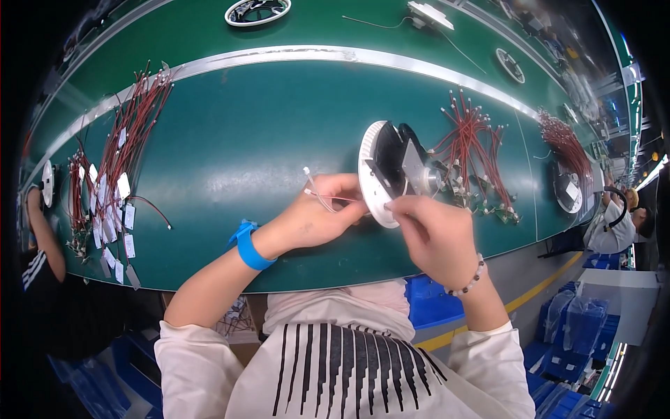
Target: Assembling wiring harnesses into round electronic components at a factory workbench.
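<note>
A round white housing [370, 183] with black parts and a clear, lens-like piece inside is tilted on edge above the green bench. My left hand [317, 218] is closed on its left side, some fingers hidden behind the rim. A thin lead with white connectors [311, 183] runs over that hand's fingers, and a reddish wire passes toward the housing. My right hand [441, 236] pinches at the lower right of the rim, thumb and forefinger together. Whether a wire end is also between those fingertips is hidden.
Bundles of red wires with white tags [115, 188] lie at left, and more red wire bundles [474, 140] at right. Beyond a pale rail [335, 53] sit a ring-shaped housing [257, 12] and other white parts. Co-workers are at both sides; a blue bin [434, 302] stands below the bench edge.
</note>
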The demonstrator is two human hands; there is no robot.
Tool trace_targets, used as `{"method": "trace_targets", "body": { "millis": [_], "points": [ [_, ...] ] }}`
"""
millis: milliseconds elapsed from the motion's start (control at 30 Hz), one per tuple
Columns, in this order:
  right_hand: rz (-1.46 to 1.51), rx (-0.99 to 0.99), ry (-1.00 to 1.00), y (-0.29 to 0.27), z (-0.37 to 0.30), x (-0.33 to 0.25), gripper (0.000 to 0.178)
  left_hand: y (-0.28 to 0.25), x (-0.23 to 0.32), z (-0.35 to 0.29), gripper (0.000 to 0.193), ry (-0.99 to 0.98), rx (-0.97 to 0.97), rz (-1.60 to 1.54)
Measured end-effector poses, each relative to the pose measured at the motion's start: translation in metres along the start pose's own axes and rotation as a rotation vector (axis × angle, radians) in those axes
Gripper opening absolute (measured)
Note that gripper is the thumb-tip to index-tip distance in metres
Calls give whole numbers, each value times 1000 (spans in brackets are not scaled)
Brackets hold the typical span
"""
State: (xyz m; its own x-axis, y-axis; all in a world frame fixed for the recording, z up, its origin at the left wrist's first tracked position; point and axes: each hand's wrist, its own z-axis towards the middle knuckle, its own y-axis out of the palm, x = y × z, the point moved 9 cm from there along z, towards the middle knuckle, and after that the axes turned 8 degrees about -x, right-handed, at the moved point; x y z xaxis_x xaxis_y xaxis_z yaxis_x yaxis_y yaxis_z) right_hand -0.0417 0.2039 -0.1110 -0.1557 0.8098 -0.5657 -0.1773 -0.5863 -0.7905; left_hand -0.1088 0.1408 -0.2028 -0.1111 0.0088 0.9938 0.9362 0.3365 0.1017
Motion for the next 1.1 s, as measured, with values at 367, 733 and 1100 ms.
{"method": "trace_targets", "body": {
  "millis": [367,733,1100],
  "points": [
    [-105,3,-140,4,5,-7,18,4,-5,-1,16,-23,-27,-110],
    [-207,10,-316,-20,42,-12,23,2,18,-7,23,187,0,281],
    [217,-183,-292,16,75,31,14,-101,-11,-54,8,-163,308,85]
  ]
}}
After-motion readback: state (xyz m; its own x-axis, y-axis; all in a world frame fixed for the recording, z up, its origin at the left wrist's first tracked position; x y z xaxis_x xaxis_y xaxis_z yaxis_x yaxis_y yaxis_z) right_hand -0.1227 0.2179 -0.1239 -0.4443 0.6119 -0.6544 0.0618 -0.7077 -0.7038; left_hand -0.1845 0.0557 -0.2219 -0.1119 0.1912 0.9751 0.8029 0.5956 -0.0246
